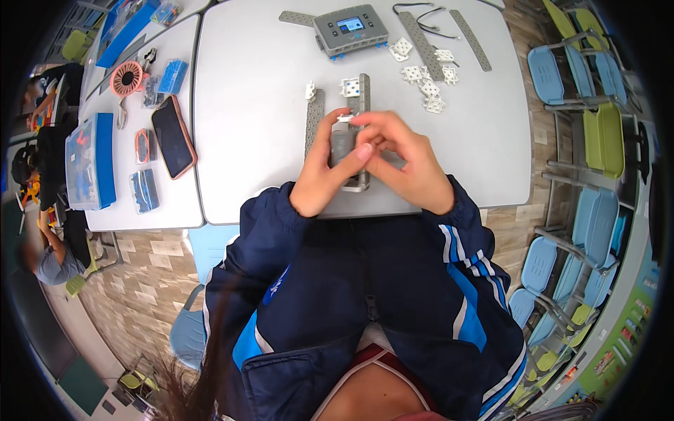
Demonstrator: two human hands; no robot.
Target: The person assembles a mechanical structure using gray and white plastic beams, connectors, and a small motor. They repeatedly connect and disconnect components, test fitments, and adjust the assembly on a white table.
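White plastic connector, touched by loosely curled left hand, right hand, grip unclear

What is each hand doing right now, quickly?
Left hand: partly curled, index fingertip by a small white plastic piece; grip cannot be told.
Right hand: fingers bent, fingertips by that piece; grip cannot be told.

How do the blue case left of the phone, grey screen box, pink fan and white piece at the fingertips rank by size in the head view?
Largest first:
Blue case
Grey screen box
Pink fan
White piece
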